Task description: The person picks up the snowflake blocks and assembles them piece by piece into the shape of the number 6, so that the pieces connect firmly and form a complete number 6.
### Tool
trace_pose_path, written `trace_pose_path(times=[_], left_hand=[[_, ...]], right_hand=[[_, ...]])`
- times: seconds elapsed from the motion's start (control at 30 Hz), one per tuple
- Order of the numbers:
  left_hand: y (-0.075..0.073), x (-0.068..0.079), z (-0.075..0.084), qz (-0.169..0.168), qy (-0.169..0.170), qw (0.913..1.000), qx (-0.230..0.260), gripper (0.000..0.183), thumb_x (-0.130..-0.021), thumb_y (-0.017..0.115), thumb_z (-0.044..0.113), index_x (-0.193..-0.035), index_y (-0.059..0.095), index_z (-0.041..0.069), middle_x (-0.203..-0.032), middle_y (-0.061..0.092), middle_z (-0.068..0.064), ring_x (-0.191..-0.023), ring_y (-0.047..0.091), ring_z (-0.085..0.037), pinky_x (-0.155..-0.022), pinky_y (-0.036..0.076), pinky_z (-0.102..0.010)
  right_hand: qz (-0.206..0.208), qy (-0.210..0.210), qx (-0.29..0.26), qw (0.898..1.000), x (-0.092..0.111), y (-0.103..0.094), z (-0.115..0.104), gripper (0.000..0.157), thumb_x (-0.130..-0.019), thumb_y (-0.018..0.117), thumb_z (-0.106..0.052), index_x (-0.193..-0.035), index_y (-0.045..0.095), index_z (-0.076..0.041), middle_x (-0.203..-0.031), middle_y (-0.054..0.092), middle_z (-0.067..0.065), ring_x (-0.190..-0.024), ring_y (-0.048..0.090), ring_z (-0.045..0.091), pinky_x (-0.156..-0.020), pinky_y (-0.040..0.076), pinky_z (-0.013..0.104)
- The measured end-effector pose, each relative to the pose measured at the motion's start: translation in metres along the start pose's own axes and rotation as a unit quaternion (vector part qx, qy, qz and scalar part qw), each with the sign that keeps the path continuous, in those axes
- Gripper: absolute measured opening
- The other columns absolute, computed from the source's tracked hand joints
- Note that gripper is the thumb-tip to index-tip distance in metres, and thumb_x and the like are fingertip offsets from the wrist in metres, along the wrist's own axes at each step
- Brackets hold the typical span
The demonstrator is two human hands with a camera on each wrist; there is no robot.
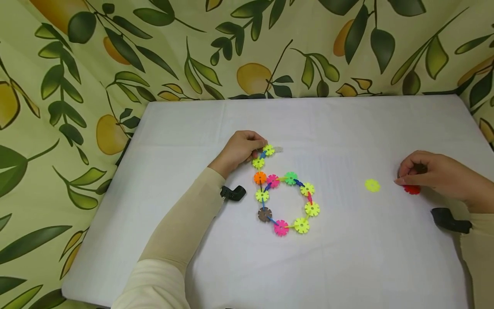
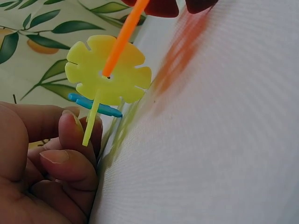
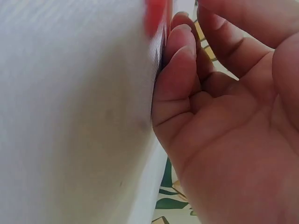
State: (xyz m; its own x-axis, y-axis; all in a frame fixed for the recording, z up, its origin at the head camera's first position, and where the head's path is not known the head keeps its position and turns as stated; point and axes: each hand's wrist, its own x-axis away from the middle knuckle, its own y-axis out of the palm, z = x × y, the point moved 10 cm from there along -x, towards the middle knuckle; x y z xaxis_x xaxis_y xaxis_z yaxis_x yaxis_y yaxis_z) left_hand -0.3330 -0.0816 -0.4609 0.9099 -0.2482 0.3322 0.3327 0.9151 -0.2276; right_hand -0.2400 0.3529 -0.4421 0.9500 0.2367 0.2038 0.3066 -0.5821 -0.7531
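Note:
A chain of toothed plastic snowflake discs lies on the white table, its lower part a ring with a pink disc [image 1: 281,228] and a brown disc [image 1: 264,214]. My left hand [image 1: 244,146] is at the chain's upper end, thumb and fingers pinching beside the end yellow disc [image 1: 268,149]. A pale grey disc [image 1: 278,149] sticks out there. In the left wrist view, a yellow disc [image 2: 108,70] and a blue disc [image 2: 96,105] stand close to my curled fingers. My right hand [image 1: 428,171] is over a red disc [image 1: 412,189]; its grip is hidden.
A loose yellow disc [image 1: 372,185] lies flat between the ring and my right hand. Black wrist-camera mounts [image 1: 233,193] extend from both sleeves. Leaf-and-fruit patterned cloth [image 1: 254,77] hangs behind the table [image 1: 216,116] and along its left side.

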Motion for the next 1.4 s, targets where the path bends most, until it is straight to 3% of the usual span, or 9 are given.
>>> trace_pose_path(times=[0.1,0.2,0.33,0.43,0.57,0.67,0.93,1.17,1.4], left_hand=[[0.0,0.0,0.0,0.0,0.0,1.0,0.0,0.016,-0.108,0.073,0.019,-0.107,0.078,0.004,-0.091,0.067,-0.011,-0.063,0.052,-0.016,-0.053,0.041,-0.023],[0.0,0.001,0.001,-0.001,0.001,1.0,0.0,0.016,-0.108,0.073,0.019,-0.107,0.078,0.004,-0.092,0.067,-0.011,-0.063,0.052,-0.016,-0.053,0.041,-0.023],[0.001,0.001,0.002,-0.006,0.006,1.0,0.002,0.017,-0.108,0.073,0.02,-0.106,0.078,0.004,-0.092,0.068,-0.011,-0.062,0.052,-0.015,-0.053,0.042,-0.023],[0.003,0.002,0.004,-0.012,0.011,0.9999,0.002,0.017,-0.108,0.073,0.02,-0.106,0.078,0.004,-0.092,0.069,-0.011,-0.062,0.052,-0.015,-0.053,0.042,-0.023],[0.002,0.002,0.005,-0.009,0.017,0.9998,0.001,0.017,-0.108,0.073,0.02,-0.106,0.078,0.004,-0.091,0.068,-0.012,-0.062,0.052,-0.015,-0.053,0.042,-0.023],[0.0,0.001,0.004,-0.004,0.018,0.9998,0.0,0.017,-0.108,0.073,0.02,-0.105,0.078,0.004,-0.091,0.068,-0.011,-0.061,0.052,-0.015,-0.052,0.042,-0.023],[0.0,0.002,0.005,-0.002,0.026,0.9996,0.01,0.017,-0.107,0.074,0.018,-0.103,0.078,0.003,-0.088,0.067,-0.011,-0.058,0.05,-0.015,-0.05,0.041,-0.023],[0.001,0.002,0.004,-0.004,0.027,0.9995,0.013,0.017,-0.107,0.074,0.018,-0.102,0.078,0.002,-0.088,0.067,-0.011,-0.058,0.051,-0.015,-0.05,0.041,-0.023],[0.0,0.002,0.004,-0.004,0.03,0.9994,0.013,0.018,-0.107,0.074,0.018,-0.102,0.077,0.002,-0.088,0.067,-0.011,-0.058,0.05,-0.014,-0.05,0.04,-0.022]], right_hand=[[-0.01,0.004,0.004,1.0,-0.001,0.001,0.004,0.024,-0.096,0.085,-0.005,-0.111,0.068,0.002,-0.09,0.061,0.008,-0.074,0.057,0.02,-0.062,0.053,0.028],[-0.02,-0.008,0.013,1.0,0.002,-0.001,0.012,0.038,-0.095,0.087,-0.008,-0.127,0.069,0.001,-0.11,0.066,0.01,-0.09,0.057,0.009,-0.07,0.05,0.018],[-0.043,-0.044,0.002,0.998,0.013,-0.001,0.027,0.055,-0.09,0.086,0.003,-0.141,0.066,-0.004,-0.136,0.062,-0.011,-0.114,0.047,-0.011,-0.086,0.039,0.005],[-0.047,-0.073,-0.021,0.996,0.023,-0.001,0.034,0.061,-0.085,0.082,0.017,-0.14,0.065,-0.003,-0.134,0.06,-0.024,-0.122,0.044,-0.014,-0.091,0.036,0.004],[-0.025,-0.096,-0.024,0.995,0.028,-0.005,0.037,0.054,-0.082,0.08,0.021,-0.129,0.074,-0.006,-0.125,0.064,-0.019,-0.116,0.049,-0.009,-0.089,0.04,0.006],[-0.01,-0.085,-0.008,0.996,0.027,-0.009,0.037,0.047,-0.082,0.083,0.019,-0.119,0.08,-0.009,-0.118,0.066,-0.014,-0.108,0.052,-0.007,-0.083,0.044,0.006],[-0.017,-0.036,0.019,0.999,0.021,-0.006,0.038,0.036,-0.085,0.087,0.012,-0.112,0.069,-0.002,-0.108,0.065,0.004,-0.092,0.053,0.005,-0.074,0.047,0.013],[-0.011,-0.014,0.023,1.0,0.02,-0.005,0.039,0.047,-0.092,0.083,0.008,-0.135,0.066,0.002,-0.105,0.059,0.007,-0.089,0.052,0.012,-0.069,0.051,0.021],[-0.006,0.0,0.024,1.0,0.021,-0.006,0.04,0.037,-0.091,0.083,0.01,-0.124,0.066,0.005,-0.11,0.062,0.011,-0.087,0.049,0.012,-0.067,0.051,0.023]])
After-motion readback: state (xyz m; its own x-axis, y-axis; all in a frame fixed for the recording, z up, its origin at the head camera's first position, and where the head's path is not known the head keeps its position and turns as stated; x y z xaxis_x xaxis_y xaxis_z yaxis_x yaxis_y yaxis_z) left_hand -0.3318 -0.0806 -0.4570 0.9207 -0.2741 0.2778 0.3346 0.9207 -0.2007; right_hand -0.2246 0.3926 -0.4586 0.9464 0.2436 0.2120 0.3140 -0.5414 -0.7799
